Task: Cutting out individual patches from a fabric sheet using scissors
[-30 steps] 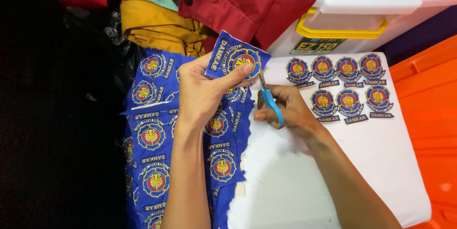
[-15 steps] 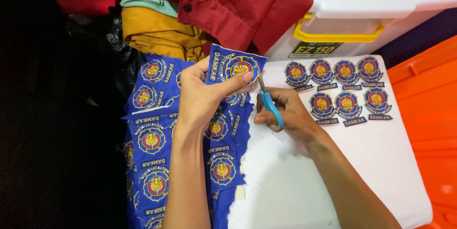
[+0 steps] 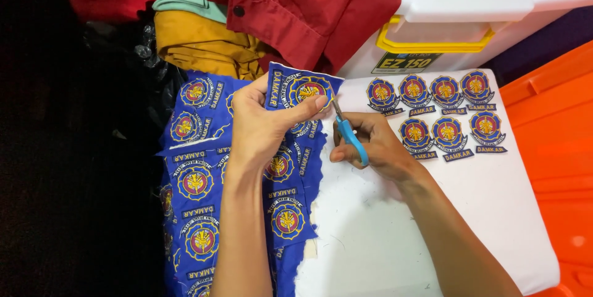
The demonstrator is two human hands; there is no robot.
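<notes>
White tabletop (image 3: 395,235) fills the lower frame, and at its centre the left hand (image 3: 262,127) pinches a blue embroidered patch (image 3: 302,90) while the right hand (image 3: 377,146), at three o'clock of it, grips blue-handled scissors (image 3: 349,133) at the patch's edge. Uncut blue patch fabric (image 3: 197,186) lies at seven o'clock, seven cut badges (image 3: 441,112) at three o'clock, and a red garment (image 3: 309,7) at twelve.
</notes>
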